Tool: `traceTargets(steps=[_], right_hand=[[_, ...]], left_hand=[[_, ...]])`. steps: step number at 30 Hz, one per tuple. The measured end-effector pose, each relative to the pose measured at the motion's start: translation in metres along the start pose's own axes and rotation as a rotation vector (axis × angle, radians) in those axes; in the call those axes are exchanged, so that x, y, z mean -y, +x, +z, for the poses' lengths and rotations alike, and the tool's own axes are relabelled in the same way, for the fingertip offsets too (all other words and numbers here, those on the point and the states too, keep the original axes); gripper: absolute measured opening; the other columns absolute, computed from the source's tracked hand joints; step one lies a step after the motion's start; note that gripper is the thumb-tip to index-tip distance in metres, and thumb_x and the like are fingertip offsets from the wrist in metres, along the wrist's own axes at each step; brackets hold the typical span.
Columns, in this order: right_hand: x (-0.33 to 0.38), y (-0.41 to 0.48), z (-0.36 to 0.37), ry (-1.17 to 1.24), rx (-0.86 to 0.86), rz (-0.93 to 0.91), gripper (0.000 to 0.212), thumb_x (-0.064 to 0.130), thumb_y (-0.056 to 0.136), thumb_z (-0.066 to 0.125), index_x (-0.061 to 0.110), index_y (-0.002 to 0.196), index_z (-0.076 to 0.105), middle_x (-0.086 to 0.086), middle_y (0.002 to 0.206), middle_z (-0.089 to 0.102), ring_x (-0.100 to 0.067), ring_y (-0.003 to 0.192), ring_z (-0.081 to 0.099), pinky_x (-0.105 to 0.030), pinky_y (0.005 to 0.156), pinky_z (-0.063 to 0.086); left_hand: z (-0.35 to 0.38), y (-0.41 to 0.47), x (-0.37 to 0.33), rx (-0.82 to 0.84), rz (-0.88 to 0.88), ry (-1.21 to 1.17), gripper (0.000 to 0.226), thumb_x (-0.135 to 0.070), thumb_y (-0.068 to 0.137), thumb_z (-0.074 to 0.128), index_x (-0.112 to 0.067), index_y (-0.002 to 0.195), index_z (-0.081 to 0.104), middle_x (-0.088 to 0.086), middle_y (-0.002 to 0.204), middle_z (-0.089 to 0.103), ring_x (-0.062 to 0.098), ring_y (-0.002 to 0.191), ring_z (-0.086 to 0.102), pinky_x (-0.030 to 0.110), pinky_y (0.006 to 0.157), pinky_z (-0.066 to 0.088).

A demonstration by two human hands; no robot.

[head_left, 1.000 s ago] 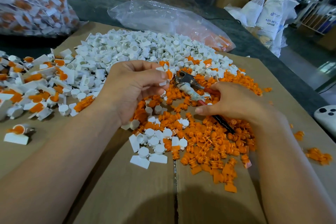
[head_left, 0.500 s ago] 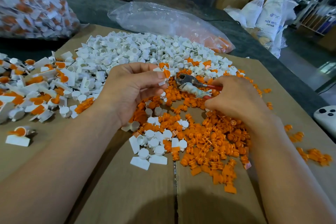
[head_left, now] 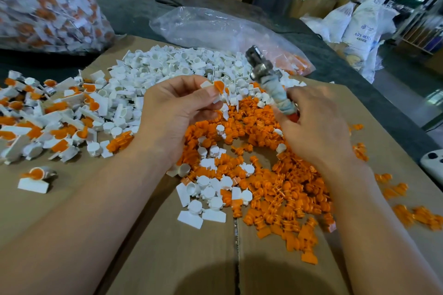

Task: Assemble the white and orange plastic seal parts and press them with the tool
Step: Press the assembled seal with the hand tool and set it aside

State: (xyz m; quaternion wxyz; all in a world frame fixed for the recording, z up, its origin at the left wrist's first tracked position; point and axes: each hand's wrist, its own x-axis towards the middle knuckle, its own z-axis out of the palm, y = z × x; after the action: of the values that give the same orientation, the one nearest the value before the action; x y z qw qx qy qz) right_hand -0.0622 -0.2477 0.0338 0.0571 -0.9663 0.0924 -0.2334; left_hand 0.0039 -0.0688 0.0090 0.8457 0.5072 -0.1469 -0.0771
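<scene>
My left hand (head_left: 177,112) pinches a white seal part with an orange insert (head_left: 217,87) at its fingertips, above the piles. My right hand (head_left: 314,122) grips the pressing tool (head_left: 268,74) by its cloth-wrapped, red handle, with the metal head raised and pointing up and away, just right of the held seal. Loose orange parts (head_left: 282,194) lie under and between both hands. A heap of white parts (head_left: 177,67) lies beyond my left hand. Several assembled seals (head_left: 48,122) are piled at the left.
The work surface is a flattened cardboard sheet (head_left: 167,258) on a dark table. A clear plastic bag (head_left: 211,29) lies behind the white heap, a full bag of finished seals (head_left: 45,5) at far left. A white device (head_left: 431,163) sits at the right edge.
My right hand has lifted the tool off the orange pile and tilted its head upward, close to the seal. My left hand has kept the seal in about the same spot.
</scene>
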Motion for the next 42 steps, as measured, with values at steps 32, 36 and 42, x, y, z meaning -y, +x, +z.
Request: traceTargets(steps=[32,36,42], right_hand=[[0.016,-0.010,0.012,0.115,0.176,-0.193,0.014,0.038,0.089,0.049,0.026,0.089,0.042,0.014,0.074,0.038,-0.009,0.073,0.034,-0.026,0.056,0.022],[0.017,-0.011,0.013,0.202,0.229,-0.178,0.016,0.035,0.089,0.050,0.027,0.084,0.038,0.013,0.071,0.041,-0.006,0.064,0.040,-0.021,0.056,0.032],[0.020,-0.012,0.013,0.291,0.268,-0.155,0.015,0.033,0.089,0.053,0.024,0.086,0.042,0.009,0.065,0.045,-0.008,0.059,0.044,-0.030,0.054,0.036]], left_hand=[[-0.001,0.002,0.003,0.011,0.160,0.101,0.018,0.004,0.080,0.061,-0.012,0.073,0.061,-0.007,0.061,0.067,0.008,0.059,0.065,0.017,0.052,0.049],[-0.001,0.002,0.002,0.009,0.159,0.083,0.019,0.005,0.080,0.060,-0.012,0.072,0.061,-0.007,0.060,0.067,0.008,0.058,0.064,0.018,0.053,0.049],[0.000,0.002,0.003,-0.014,0.150,0.060,0.021,0.009,0.080,0.058,-0.010,0.071,0.060,-0.007,0.058,0.064,0.010,0.059,0.063,0.019,0.055,0.050]])
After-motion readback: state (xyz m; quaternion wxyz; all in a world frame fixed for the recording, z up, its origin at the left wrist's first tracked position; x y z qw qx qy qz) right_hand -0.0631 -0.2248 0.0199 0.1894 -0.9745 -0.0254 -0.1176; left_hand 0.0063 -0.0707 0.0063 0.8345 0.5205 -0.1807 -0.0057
